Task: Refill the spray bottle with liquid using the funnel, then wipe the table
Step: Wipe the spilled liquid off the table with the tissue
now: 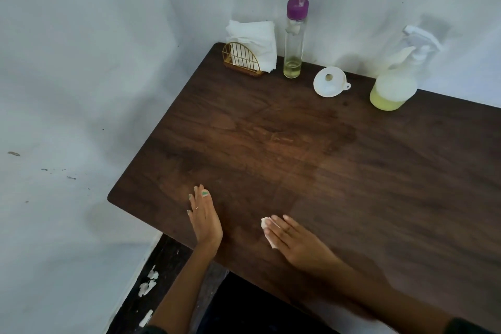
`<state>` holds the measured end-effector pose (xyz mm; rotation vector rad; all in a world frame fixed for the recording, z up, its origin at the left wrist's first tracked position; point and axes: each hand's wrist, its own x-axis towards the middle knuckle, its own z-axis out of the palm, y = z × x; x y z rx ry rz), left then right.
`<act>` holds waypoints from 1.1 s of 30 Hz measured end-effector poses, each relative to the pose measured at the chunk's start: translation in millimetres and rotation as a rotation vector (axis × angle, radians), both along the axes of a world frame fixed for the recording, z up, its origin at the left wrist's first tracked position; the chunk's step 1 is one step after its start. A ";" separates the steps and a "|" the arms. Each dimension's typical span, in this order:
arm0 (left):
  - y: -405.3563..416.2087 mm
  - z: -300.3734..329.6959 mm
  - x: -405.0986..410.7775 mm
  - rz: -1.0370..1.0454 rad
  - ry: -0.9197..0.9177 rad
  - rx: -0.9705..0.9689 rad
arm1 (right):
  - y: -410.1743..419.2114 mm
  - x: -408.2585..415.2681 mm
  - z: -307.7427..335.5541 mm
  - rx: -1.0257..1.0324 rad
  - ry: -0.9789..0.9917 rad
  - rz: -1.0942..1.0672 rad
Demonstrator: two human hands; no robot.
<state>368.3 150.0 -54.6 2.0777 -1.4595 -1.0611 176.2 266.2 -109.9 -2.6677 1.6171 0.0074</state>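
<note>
Right hand (295, 241) presses crumpled tissue (268, 230) (white) on woodgrain table (352, 171).

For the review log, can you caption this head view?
Right hand presses a tissue on the wooden table; left hand rests flat; spray bottle and funnel stand behind.

— What can't you make out from here?

— My right hand (294, 238) covers most of the tissue (268, 230); I see only its edges. The spray bottle (398, 76) head is smeared by blur.

— And the counter (352, 160)?

— It's cut off at the right edge, and my right forearm blurs out.
</note>
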 end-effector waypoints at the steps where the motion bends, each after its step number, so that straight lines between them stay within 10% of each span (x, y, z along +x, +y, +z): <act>1: -0.6 0.0 -0.5 -0.007 -0.007 0.006 | -8.0 -15.1 -1.5 -0.009 -0.013 -0.004; 11: 0.2 0.0 4.6 -0.032 0.013 0.015 | -104.1 -144.4 41.9 0.116 0.087 -0.818; 22: -3.2 -2.2 -0.8 -0.038 -0.055 0.055 | -7.2 36.2 33.7 0.178 -0.218 -0.246; 29: 22.4 26.3 -32.4 -0.015 0.364 0.026 | -43.5 12.0 102.1 0.861 -1.549 -0.892; 33: 29.3 50.3 -55.4 -0.068 0.677 0.317 | -60.9 -11.0 119.8 0.971 -1.840 -0.932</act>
